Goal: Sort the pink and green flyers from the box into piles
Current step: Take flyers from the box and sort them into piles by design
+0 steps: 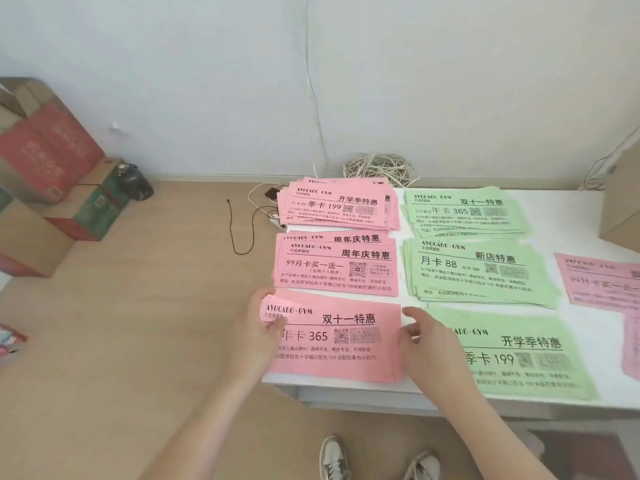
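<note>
Three pink flyer piles lie in a column on the white table point(581, 317): a far pile point(339, 206), a middle pile point(336, 268) and a near pile point(346, 341). To their right lie three green piles: far point(464, 213), middle point(478, 268) and near point(519, 355). My left hand point(259, 337) grips the left edge of the near pink pile, with its thumb on the curled top-left corner. My right hand point(426, 344) rests at that pile's right edge, fingers bent against it. More pink flyers point(602, 282) lie at the table's right edge.
Cardboard boxes point(45, 174) are stacked on the wooden floor at the left. A coil of pale cable point(379, 168) and a power strip with cords point(273, 216) sit by the wall behind the table. Another box point(623, 202) stands at the table's right. My shoes point(377, 459) show below.
</note>
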### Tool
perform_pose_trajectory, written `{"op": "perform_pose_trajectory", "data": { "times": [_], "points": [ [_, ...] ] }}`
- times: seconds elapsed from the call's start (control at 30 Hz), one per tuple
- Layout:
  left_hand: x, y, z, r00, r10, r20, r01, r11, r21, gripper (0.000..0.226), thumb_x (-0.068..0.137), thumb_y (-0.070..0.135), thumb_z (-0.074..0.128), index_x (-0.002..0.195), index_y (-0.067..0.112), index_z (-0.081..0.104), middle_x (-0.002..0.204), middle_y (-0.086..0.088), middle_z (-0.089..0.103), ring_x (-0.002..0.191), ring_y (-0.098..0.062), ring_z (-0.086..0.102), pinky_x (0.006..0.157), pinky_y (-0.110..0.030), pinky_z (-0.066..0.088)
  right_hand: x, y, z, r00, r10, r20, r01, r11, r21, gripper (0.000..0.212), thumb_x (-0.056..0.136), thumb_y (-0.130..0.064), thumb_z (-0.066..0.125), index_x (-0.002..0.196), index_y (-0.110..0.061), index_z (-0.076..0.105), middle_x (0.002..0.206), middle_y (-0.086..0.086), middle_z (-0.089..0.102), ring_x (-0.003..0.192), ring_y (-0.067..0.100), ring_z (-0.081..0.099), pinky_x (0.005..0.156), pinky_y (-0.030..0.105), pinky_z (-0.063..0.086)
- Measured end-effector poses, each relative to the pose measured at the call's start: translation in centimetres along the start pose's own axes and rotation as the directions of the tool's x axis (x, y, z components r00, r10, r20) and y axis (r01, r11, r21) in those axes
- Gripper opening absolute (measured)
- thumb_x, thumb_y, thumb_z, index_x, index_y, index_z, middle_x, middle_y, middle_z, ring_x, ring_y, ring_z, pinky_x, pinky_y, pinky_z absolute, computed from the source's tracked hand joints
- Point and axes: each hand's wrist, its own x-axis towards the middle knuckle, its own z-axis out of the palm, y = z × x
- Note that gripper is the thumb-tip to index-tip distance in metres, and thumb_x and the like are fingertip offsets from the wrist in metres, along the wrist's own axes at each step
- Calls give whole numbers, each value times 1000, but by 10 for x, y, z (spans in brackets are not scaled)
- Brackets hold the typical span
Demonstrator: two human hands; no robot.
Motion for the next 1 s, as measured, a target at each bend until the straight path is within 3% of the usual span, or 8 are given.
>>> {"op": "perform_pose_trajectory", "data": {
  "times": [0.17,0.27,0.33,0.47,0.57,0.73,0.87,1.0],
  "points": [
    [-3,-10,8,875,480,62,-450,759,471,48,70,16,79,114,30,64,129,-4,52,115,-24,41,92,-48,43,-8,5,11,873,-463,-157,362,828,-427,34,81,-16,60,116,-18,64,115,2,64,103,28,59,75,39,53],
    [-15,-8,16,843,500,199,-508,619,599,39,66,20,79,99,37,69,133,-3,55,120,-28,43,96,-56,36,-14,6,19,863,-502,52,454,726,-516,31,82,-34,47,105,-27,67,117,-4,65,104,20,63,70,37,55],
    [-22,-6,19,846,495,197,-487,568,664,30,67,22,72,94,37,70,132,-3,55,123,-30,43,99,-58,26,-16,9,20,874,-454,171,472,713,-519,27,76,-35,62,102,-30,66,117,-7,64,100,17,65,67,35,54],
    [-25,0,25,859,477,187,-440,499,747,21,68,31,62,88,31,70,133,-6,56,131,-29,38,105,-56,11,-14,14,4,873,-442,206,485,744,-459,40,79,-33,62,120,-32,56,128,-9,58,113,14,60,74,34,55],
    [-22,20,36,870,451,201,-435,507,745,33,59,22,76,91,21,66,127,-10,59,125,-28,43,100,-56,32,-12,23,-28,907,-393,152,421,836,-352,47,96,-34,49,142,-33,39,151,-11,34,139,12,33,105,37,38],
    [-27,93,81,758,593,273,-634,568,525,31,66,9,75,95,17,65,119,-8,60,112,-29,53,81,-41,53,0,75,-110,949,-301,-95,260,915,-308,50,95,-34,53,143,-32,40,149,-9,37,138,15,31,108,35,34],
    [-35,171,150,591,688,421,-806,472,358,37,74,16,70,111,20,64,126,-4,59,119,-26,52,94,-43,51,14,138,-170,979,-132,-152,66,924,-376,53,96,-34,49,146,-31,31,151,-6,34,140,17,26,110,36,30],
    [-41,243,236,449,621,643,-893,326,309,54,90,22,49,143,23,36,158,-2,19,145,-18,11,117,-35,14,26,194,-210,981,36,-192,-116,900,-420,59,94,-34,49,147,-31,24,153,-6,28,141,20,22,105,42,38]
  ]
}}
